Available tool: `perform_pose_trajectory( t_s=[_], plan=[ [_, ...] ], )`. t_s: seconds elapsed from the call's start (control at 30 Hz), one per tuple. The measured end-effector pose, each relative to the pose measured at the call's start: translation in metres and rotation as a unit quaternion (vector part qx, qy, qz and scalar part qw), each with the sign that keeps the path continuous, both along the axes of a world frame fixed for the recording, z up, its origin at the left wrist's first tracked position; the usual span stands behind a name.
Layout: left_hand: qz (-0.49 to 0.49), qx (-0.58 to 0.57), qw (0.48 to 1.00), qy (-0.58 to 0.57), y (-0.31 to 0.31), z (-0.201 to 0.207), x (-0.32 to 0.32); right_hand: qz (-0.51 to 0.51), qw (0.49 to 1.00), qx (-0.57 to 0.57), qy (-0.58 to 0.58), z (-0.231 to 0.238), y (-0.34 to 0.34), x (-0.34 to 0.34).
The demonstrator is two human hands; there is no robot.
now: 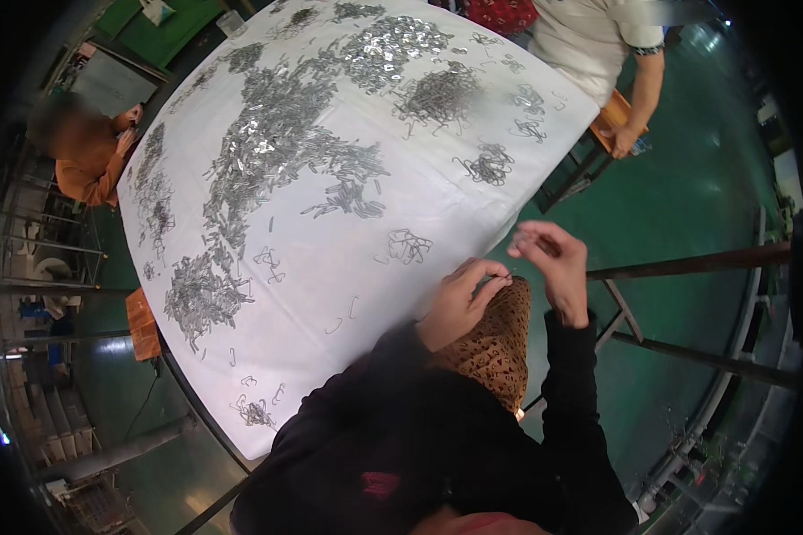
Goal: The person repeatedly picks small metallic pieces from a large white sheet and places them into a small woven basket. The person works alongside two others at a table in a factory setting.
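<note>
My left hand (459,303) is closed in a pinch over my lap, just off the table's near right edge. A tiny thin piece shows at its fingertips, too small to name. Raised a little to its right, my right hand (558,267) has its thumb and fingers curled together; whatever lies between them cannot be made out. The two hands are apart. On the white-covered table (401,294) the nearest thing to them is a loose pile of bent wire hooks (409,247). A few single wire hooks (352,308) lie to the left of my left hand.
Small flat metal pieces (277,116) spread in a large heap across the table. Further hook piles (489,165) lie toward the right edge. One person (89,160) sits at the left; another (589,45) is at the far right, hand by an orange stool (611,116).
</note>
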State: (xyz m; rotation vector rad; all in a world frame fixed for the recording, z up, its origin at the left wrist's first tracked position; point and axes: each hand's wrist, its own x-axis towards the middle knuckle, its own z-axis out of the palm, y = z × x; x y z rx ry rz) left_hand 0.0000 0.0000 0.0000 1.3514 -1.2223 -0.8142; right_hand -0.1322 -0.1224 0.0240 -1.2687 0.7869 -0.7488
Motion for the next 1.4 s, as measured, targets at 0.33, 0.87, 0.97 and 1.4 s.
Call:
perform_pose_trajectory(
  t_s=[0.33, 0.87, 0.97, 1.4],
  plan=[
    [0.000, -0.046, 0.998, -0.031, -0.035, 0.013, -0.003, -0.103, 0.989, -0.106, -0.020, 0.018, 0.017, -0.013],
    [0.143, 0.079, 0.882, -0.443, -0.207, -0.079, 0.198, -0.138, 0.988, -0.062, 0.025, 0.013, 0.034, -0.023],
    [0.130, 0.075, 0.863, -0.483, -0.209, -0.092, 0.197, -0.144, 0.988, -0.042, -0.033, 0.013, 0.042, -0.022],
    [-0.172, 0.248, 0.798, -0.522, -0.039, -0.003, 0.172, -0.096, 0.991, -0.066, -0.071, 0.004, 0.055, -0.018]
  ],
)
